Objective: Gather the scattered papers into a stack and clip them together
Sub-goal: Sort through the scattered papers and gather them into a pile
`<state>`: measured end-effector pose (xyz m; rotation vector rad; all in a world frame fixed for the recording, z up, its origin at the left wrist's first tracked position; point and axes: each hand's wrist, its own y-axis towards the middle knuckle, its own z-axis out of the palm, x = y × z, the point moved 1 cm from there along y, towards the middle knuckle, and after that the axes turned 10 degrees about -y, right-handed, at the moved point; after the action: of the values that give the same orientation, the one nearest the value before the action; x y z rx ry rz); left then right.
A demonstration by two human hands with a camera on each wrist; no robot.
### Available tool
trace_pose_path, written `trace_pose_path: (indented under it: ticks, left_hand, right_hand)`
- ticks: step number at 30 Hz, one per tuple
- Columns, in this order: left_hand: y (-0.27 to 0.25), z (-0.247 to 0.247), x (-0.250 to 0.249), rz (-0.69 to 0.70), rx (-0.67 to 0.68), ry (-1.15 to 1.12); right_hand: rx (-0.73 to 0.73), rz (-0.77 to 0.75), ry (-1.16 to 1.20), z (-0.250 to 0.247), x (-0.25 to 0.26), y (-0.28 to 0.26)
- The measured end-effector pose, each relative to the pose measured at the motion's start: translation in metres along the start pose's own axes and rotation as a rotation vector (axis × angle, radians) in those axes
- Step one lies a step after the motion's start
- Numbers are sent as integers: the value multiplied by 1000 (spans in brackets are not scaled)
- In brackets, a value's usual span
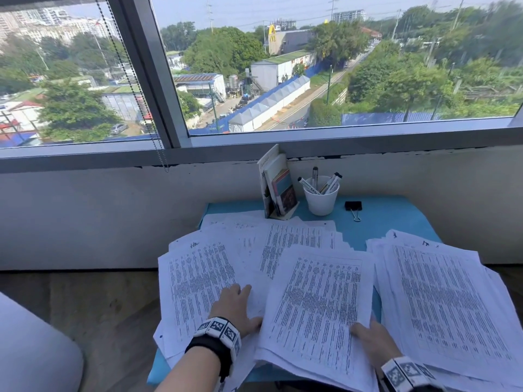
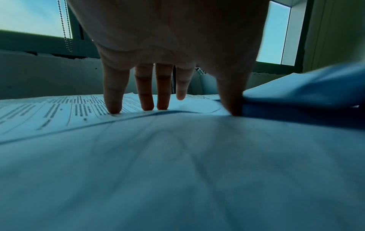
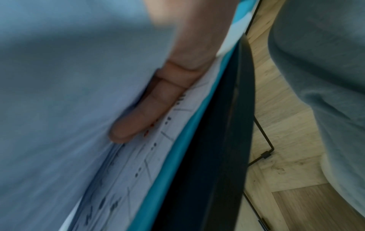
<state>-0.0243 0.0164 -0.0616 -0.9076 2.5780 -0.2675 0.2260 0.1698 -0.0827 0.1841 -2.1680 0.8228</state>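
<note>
Beyond the window (image 1: 311, 66), treetops and roofs are seen; a blue-covered bench (image 1: 390, 219) is strewn with thin printed papers (image 1: 198, 278). At its far side a black binder clip (image 1: 353, 206) with wire handles lies just beside a white cup (image 1: 321, 198) of markers. A sheaf (image 1: 317, 306) is gripped at its near edge by the right hand (image 1: 370, 342).

From the left wrist, the left hand (image 2: 168, 54) is seen flat, straight fingertips (image 2: 113, 107) pressed on the sheets.

From the right wrist, a finger (image 3: 138, 112) is tucked beneath blurred pages.
</note>
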Motion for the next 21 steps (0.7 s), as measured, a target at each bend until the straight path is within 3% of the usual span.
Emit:
trace_pose_path:
  ticks: [14, 18, 21]
  left_hand:
    - [-4, 6, -3, -16, -6, -19]
    - [-9, 2, -3, 54, -75, -81]
    - [-13, -7, 1, 20, -130, -115]
  right_hand:
    - [10, -25, 33, 4, -6, 2]
    - [10, -35, 41, 3, -3, -1]
    - [10, -32, 43, 4, -4, 0]
